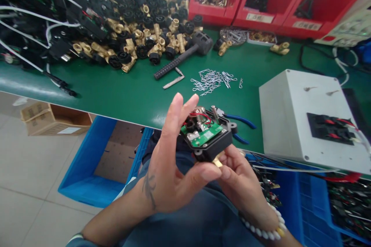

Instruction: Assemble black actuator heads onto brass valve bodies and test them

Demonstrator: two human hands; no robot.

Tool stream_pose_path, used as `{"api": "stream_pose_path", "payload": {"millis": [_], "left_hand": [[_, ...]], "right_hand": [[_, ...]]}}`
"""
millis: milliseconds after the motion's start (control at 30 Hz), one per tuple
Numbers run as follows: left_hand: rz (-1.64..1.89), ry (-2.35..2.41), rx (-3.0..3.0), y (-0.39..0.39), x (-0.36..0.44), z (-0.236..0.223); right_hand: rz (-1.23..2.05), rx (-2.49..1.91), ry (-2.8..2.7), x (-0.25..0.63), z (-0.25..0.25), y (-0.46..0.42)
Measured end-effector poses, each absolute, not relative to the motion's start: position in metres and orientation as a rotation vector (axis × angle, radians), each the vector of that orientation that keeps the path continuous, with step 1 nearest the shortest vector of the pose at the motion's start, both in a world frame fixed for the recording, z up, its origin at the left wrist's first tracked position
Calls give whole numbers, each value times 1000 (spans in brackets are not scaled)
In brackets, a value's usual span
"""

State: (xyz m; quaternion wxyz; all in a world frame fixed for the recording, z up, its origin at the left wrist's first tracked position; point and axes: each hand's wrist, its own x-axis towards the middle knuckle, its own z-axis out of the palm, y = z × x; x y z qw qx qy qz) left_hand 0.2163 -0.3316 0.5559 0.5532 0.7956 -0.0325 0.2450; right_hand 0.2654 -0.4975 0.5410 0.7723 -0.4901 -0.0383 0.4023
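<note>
Left hand (174,166), black housing (215,149), right hand (243,181) by the near edge of green bench (130,96)
Left fingers spread from thumb around housing's left side, contact unclear; green board (209,135) faces up inside; right fingers clamped on brass fitting (217,162) under housing; blue-handled pliers (242,119) just beyond, grey box (281,119) far right

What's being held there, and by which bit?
The black box: the right grip holds it at the brass piece underneath. Whether the left grip also holds it, I can't tell.
</note>
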Motion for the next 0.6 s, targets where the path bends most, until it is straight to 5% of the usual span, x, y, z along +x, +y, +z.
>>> {"api": "stream_pose_path", "payload": {"millis": [600], "left_hand": [[611,-202,2297,-322,221,561]], "right_hand": [[765,-1179,-25,278,551,-500]]}}
